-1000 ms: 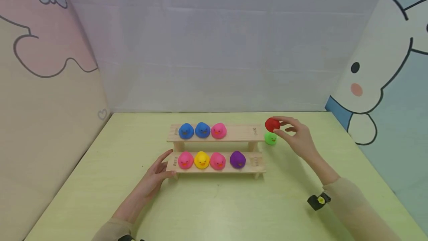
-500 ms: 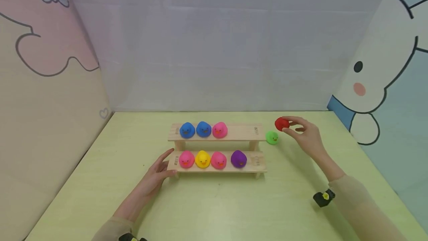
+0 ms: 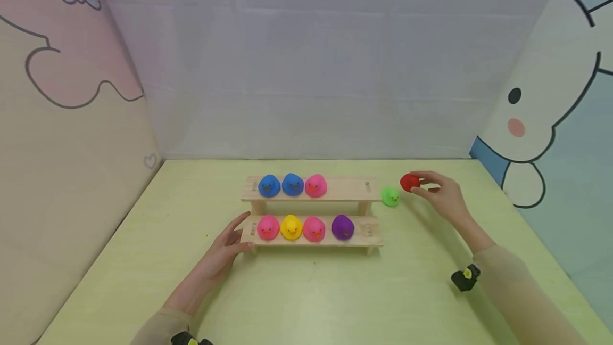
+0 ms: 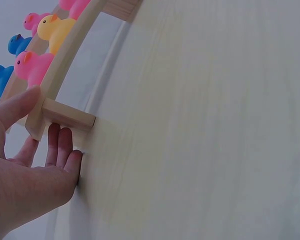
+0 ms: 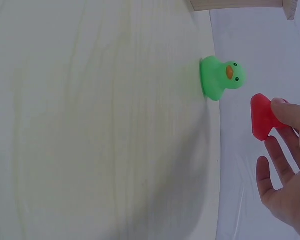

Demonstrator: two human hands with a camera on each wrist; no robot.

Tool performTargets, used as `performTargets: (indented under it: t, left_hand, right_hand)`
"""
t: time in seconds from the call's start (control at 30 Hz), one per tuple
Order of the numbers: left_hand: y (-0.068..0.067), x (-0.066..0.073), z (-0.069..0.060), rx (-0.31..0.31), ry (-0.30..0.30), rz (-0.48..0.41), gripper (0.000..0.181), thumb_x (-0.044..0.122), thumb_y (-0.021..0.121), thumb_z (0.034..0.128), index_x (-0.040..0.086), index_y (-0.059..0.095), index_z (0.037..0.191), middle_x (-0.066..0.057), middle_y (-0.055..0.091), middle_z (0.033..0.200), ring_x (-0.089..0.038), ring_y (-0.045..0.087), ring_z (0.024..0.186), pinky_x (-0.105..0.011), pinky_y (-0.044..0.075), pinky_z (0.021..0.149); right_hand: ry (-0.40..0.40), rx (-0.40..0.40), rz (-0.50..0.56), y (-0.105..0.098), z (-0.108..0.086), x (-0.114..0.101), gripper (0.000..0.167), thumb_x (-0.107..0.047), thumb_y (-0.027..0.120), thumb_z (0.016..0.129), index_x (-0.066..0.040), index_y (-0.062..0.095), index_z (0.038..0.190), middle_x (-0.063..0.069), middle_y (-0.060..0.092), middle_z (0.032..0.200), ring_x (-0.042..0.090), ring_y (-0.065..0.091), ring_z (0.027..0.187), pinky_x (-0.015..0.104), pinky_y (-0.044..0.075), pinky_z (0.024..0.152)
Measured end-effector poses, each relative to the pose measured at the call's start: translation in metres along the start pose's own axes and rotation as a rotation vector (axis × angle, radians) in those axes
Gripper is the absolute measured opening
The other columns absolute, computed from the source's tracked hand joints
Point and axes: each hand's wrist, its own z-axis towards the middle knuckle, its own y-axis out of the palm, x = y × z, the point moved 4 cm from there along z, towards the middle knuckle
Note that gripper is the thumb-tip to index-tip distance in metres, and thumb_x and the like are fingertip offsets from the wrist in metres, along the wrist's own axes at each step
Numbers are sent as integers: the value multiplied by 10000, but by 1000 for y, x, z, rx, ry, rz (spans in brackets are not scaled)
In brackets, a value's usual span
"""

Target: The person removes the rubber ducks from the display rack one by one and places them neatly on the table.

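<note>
- Right hand [image 3: 446, 200]: fingers pinch red toy [image 3: 409, 182] above table [image 3: 311, 294], near green duck [image 3: 390, 196].
- Left hand [image 3: 219, 253]: fingers grip wooden stand [image 3: 349, 187], left end.
- Judged: positioning step; next move calls for gentle lowering.

The left forearm [image 3: 181, 298] reaches forward, the left hand [image 3: 220, 254] gripping with its thumb [image 4: 19, 107] apart from its fingers [image 4: 64, 145]. The right forearm [image 3: 474, 237] angles inward, the right hand [image 3: 444, 201] raised and pinching between thumb [image 5: 290, 114] and fingertips, the other fingers [image 5: 278, 156] loosely bent.
</note>
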Motion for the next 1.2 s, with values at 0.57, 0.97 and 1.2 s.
performTargets:
  t: [0.57,0.97,1.2]
  left_hand:
    - [0,-3,1,9,-7,-17,781,96,645,908,300,256,1554,-187,425,1469,-244,469,1288,-551,145,1236]
    - [0,0,0,5,-8,-3,772,107,637,920,298,246,1557,-191,421,1471,-214,494,1254,-544,164,1229]
    - [0,1,-1,-1,-3,2,772,104,635,921,292,242,1559,-182,428,1460,-178,518,1213,-530,184,1221]
  right_hand:
    - [15,-68,-86,5,-3,22,389,-155,736,888,-74,657,1260,199,696,1209,356,656,1067,259,521,799]
    - [28,-107,-79,9,-11,26,378,-101,716,889,-49,652,1259,229,673,1235,396,642,1091,520,533,880]
    - [21,-127,-64,10,-12,27,384,-107,713,896,-54,644,1270,237,660,1253,397,633,1112,540,541,893]
